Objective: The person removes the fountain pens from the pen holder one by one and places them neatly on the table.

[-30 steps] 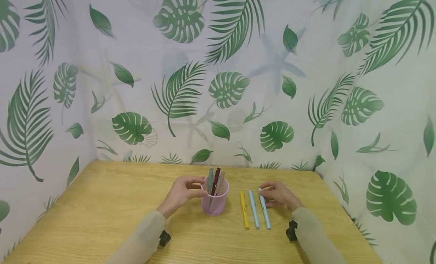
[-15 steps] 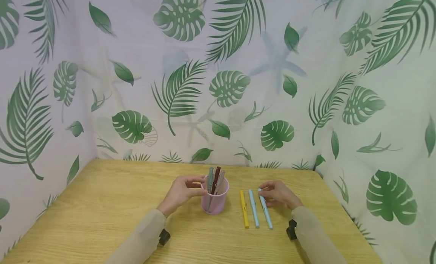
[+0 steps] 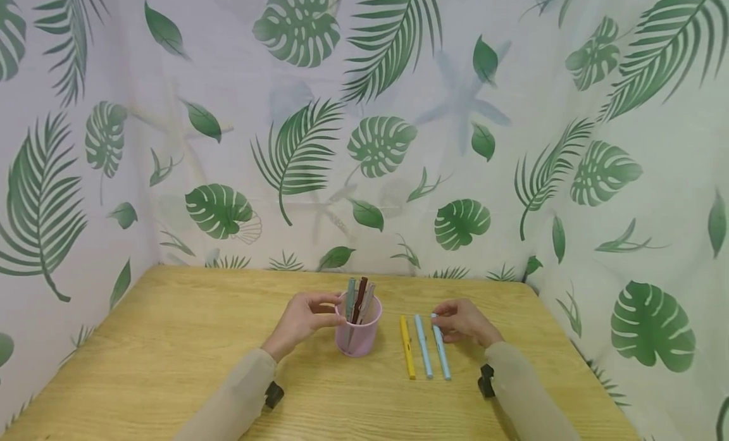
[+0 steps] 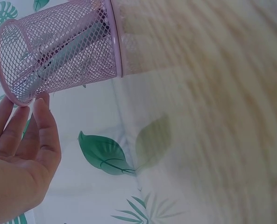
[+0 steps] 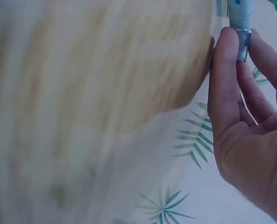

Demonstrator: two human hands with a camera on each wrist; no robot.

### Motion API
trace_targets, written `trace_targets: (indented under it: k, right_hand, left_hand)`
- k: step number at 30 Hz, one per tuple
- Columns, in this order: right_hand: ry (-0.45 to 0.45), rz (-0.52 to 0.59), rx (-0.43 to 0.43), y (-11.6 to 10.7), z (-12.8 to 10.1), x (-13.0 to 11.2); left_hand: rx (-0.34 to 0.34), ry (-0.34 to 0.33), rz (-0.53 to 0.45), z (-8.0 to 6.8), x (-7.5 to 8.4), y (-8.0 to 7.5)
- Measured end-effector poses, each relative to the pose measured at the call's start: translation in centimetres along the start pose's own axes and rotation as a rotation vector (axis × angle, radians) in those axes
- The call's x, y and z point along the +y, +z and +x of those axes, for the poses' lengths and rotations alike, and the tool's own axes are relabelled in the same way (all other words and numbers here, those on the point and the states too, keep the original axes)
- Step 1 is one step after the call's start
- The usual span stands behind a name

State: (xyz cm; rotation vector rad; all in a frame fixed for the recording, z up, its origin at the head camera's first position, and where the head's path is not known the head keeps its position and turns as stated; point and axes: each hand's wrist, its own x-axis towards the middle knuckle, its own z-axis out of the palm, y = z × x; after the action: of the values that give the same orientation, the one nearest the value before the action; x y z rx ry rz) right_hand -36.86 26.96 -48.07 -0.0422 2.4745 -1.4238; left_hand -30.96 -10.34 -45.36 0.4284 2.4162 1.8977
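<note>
Head view: one pink mesh cup (image 3: 359, 341) stands upright near the middle of the wooden table (image 3: 171, 352). At least three pens stand in it: one grey-green pen (image 3: 350, 302), one dark red pen (image 3: 360, 300) and one pale pink pen (image 3: 368, 300). The exact count cannot be read, since the pens overlap and the mesh blurs their lower parts. Three pens lie side by side to the right of the cup: one yellow pen (image 3: 407, 347), one middle light blue pen (image 3: 423, 347) and one outer light blue pen (image 3: 441, 351).

The left hand (image 3: 304, 316) holds the cup at its rim, thumb at the front and fingers behind, with a gap between thumb and index finger. The left wrist view cuts off the thumb and the cup's upper side.

The right hand (image 3: 466, 321) pinches the far end of the outer light blue pen between thumb and fingers. The right wrist view shows only this pen's end, beside the fingertips; its remainder is cut off. Whether the pinched end touches the table cannot be determined.

Both forearms reach forward in two beige sleeves (image 3: 239, 390). Two black devices (image 3: 274, 395) sit at the wrists.
</note>
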Motion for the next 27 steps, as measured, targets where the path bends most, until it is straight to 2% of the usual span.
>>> trace_targets:
  k: [12,22,24,27]
  right_hand:
    - [0.025,-0.042,0.023,0.23,0.1,-0.22]
    - [-0.007,-0.058,0.019,0.4,0.39,-0.46]
    - [-0.01,-0.066,0.024,0.45,0.48,-0.46]
    - [-0.013,-0.065,0.024,0.54,0.53,-0.44]
  left_hand:
    - [0.008,-0.007,-0.009,-0.09,0.01,0.08]
    - [0.005,0.017,0.011,-0.05,-0.08,0.02]
    - [0.003,0.009,0.008,-0.34,0.54,-0.01]
    - [0.004,0.003,0.007,-0.32,0.51,-0.03]
